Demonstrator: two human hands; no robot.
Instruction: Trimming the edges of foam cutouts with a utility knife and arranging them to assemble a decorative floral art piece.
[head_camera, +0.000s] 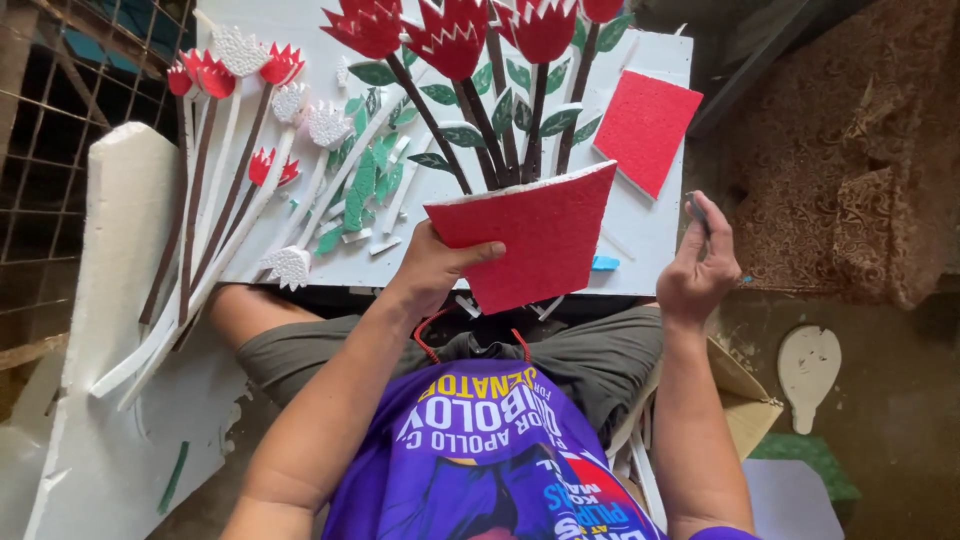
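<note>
Pot (530, 245) is flexing in my left hand (430, 265) pinching its corner, right hand (700, 270) gripping a blade (697, 212), risking snapped stems (480, 125).

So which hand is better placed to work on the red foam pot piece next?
Probably the right hand: it holds a small dark tool and is free, while the left hand already grips the red foam pot piece, steadying it.

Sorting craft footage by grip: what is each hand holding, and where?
Left hand grips the red foam pot shape at its lower left edge. Right hand holds a small dark tool between its fingers.
</note>
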